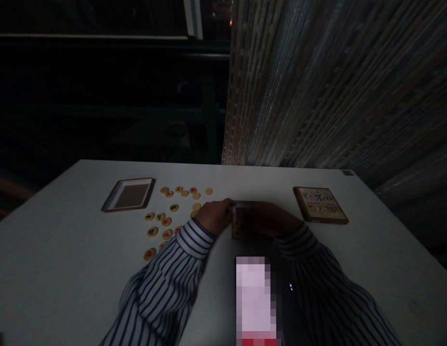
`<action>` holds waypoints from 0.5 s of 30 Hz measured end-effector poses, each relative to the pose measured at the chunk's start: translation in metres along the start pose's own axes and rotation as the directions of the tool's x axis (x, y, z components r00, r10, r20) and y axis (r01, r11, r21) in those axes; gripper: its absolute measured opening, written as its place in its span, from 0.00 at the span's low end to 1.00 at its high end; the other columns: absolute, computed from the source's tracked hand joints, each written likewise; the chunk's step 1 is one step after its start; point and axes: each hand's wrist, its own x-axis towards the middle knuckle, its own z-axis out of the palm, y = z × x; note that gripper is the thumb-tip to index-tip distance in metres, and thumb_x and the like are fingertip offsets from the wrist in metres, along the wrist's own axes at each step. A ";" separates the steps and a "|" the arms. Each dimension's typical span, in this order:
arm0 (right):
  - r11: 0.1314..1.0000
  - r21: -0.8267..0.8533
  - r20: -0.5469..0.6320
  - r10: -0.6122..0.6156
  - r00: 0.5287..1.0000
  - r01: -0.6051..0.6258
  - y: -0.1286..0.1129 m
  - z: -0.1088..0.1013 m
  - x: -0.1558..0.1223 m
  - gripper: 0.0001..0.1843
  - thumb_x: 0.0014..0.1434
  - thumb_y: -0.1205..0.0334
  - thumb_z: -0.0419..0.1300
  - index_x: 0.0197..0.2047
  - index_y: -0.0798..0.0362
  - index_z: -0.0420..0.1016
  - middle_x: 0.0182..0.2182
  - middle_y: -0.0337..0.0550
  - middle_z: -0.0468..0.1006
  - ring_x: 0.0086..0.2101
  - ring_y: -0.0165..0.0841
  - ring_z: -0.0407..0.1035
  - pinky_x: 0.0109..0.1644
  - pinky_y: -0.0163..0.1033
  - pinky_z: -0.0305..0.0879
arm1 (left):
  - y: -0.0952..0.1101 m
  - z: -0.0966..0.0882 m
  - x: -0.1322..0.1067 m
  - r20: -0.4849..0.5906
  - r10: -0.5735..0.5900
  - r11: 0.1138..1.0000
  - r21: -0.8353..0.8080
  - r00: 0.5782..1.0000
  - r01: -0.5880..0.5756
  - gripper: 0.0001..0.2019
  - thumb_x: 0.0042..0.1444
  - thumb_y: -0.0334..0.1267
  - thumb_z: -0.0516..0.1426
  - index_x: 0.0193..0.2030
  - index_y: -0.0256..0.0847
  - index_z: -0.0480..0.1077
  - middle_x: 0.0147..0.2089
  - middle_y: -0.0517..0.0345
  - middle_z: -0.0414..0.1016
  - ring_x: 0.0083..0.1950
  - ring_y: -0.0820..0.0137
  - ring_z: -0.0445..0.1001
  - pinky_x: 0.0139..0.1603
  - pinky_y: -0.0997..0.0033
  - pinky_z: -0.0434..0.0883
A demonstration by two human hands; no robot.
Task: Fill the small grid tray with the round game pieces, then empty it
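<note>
Between my hands lies a small shallow box (239, 207), its inside pale and dark, with what look like a few xiangqi pieces (238, 227) near its front end. My left hand (215, 217) is closed at the box's left far corner, fingertips on the rim. My right hand (273, 217) reaches over the box's right part; its fingers are bent inward and lost in shadow, so what they hold is hidden. Left of my left hand, round wooden xiangqi pieces (166, 221) with red or black characters are scattered, several blank side up. My left sleeve covers some of them.
An open empty-looking tray-like box half (133, 194) sits at the back left of the white table (82, 269). At the right lies a flat box with a printed lid (321, 204). A lit phone (255, 298) with a blurred screen is near me. Behind hangs a striped curtain (281, 86).
</note>
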 end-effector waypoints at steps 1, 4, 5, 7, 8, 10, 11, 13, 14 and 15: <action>1.000 0.003 0.005 0.004 1.000 -0.004 0.000 0.000 0.000 0.12 0.56 0.64 0.52 0.39 0.52 0.76 0.31 0.44 0.79 0.28 0.32 0.70 0.29 0.35 0.60 | 0.000 0.000 0.000 -0.001 0.000 1.000 0.006 1.000 0.000 0.17 0.53 0.34 0.50 0.50 0.42 0.65 0.39 0.51 0.76 0.40 0.63 0.74 0.37 0.67 0.66; 0.999 0.039 -0.006 -0.006 1.000 0.007 0.001 0.002 -0.001 0.13 0.55 0.65 0.53 0.43 0.50 0.74 0.35 0.44 0.78 0.30 0.32 0.70 0.32 0.35 0.62 | 0.000 0.000 0.000 0.000 -0.001 1.000 0.018 1.000 0.001 0.17 0.54 0.34 0.49 0.51 0.42 0.65 0.38 0.51 0.77 0.40 0.63 0.74 0.37 0.66 0.66; 0.999 0.045 -0.016 -0.008 1.000 0.008 0.001 0.003 -0.001 0.14 0.55 0.65 0.53 0.44 0.50 0.74 0.36 0.44 0.78 0.31 0.32 0.71 0.33 0.36 0.62 | 0.000 0.000 0.000 0.002 0.002 1.000 0.018 1.000 -0.002 0.17 0.54 0.34 0.49 0.50 0.41 0.65 0.39 0.51 0.77 0.40 0.62 0.74 0.37 0.66 0.66; 0.999 0.051 -0.027 -0.009 1.000 0.010 0.002 0.005 -0.001 0.15 0.55 0.65 0.54 0.45 0.50 0.73 0.36 0.44 0.78 0.31 0.33 0.70 0.33 0.36 0.63 | -0.001 0.000 0.000 0.003 0.006 1.000 0.020 1.000 -0.006 0.17 0.53 0.35 0.49 0.50 0.41 0.65 0.39 0.51 0.77 0.40 0.62 0.74 0.37 0.66 0.66; 0.998 0.054 -0.032 -0.008 0.999 0.010 0.002 0.006 0.000 0.15 0.54 0.65 0.54 0.45 0.50 0.73 0.36 0.43 0.78 0.31 0.33 0.70 0.32 0.36 0.63 | -0.001 0.000 0.000 0.005 0.007 1.000 0.021 1.000 -0.007 0.17 0.53 0.35 0.49 0.51 0.41 0.65 0.40 0.51 0.77 0.41 0.62 0.74 0.38 0.66 0.66; 0.998 0.060 -0.031 -0.012 0.999 0.014 0.002 0.006 0.000 0.15 0.55 0.64 0.54 0.46 0.49 0.72 0.36 0.43 0.78 0.31 0.33 0.71 0.33 0.36 0.63 | -0.001 0.000 0.000 0.008 0.006 1.000 0.020 1.000 -0.006 0.17 0.54 0.35 0.49 0.51 0.41 0.65 0.40 0.51 0.77 0.41 0.62 0.74 0.38 0.66 0.66; 0.998 0.060 -0.023 -0.017 1.000 0.018 0.002 0.006 0.000 0.15 0.55 0.63 0.54 0.46 0.49 0.72 0.37 0.44 0.78 0.32 0.33 0.71 0.33 0.36 0.63 | -0.001 0.000 0.000 0.009 0.005 1.000 0.023 1.000 -0.005 0.17 0.54 0.35 0.49 0.51 0.41 0.65 0.40 0.50 0.76 0.41 0.62 0.74 0.38 0.65 0.66; 0.998 0.056 -0.004 -0.022 1.000 0.022 0.001 0.003 0.000 0.16 0.55 0.63 0.54 0.47 0.49 0.71 0.37 0.44 0.78 0.33 0.34 0.71 0.35 0.37 0.62 | 0.000 -0.001 0.000 0.014 0.001 0.999 0.032 1.000 -0.001 0.17 0.54 0.35 0.50 0.51 0.41 0.65 0.40 0.50 0.76 0.42 0.62 0.74 0.39 0.65 0.66; 0.998 0.053 0.004 -0.018 1.000 0.017 0.000 0.002 0.000 0.16 0.55 0.63 0.54 0.48 0.49 0.71 0.37 0.44 0.78 0.34 0.34 0.71 0.35 0.36 0.62 | 0.001 -0.001 0.000 0.016 -0.004 0.999 0.040 1.000 0.003 0.17 0.54 0.35 0.50 0.51 0.41 0.65 0.41 0.50 0.76 0.42 0.62 0.74 0.39 0.66 0.66; 0.999 0.052 0.012 -0.003 1.000 0.002 -0.002 0.000 0.000 0.17 0.55 0.64 0.54 0.48 0.48 0.71 0.37 0.44 0.78 0.34 0.34 0.71 0.35 0.36 0.62 | 0.001 -0.001 0.000 0.018 -0.010 0.999 0.050 1.000 0.009 0.17 0.54 0.35 0.50 0.51 0.41 0.65 0.41 0.51 0.76 0.42 0.62 0.74 0.39 0.66 0.66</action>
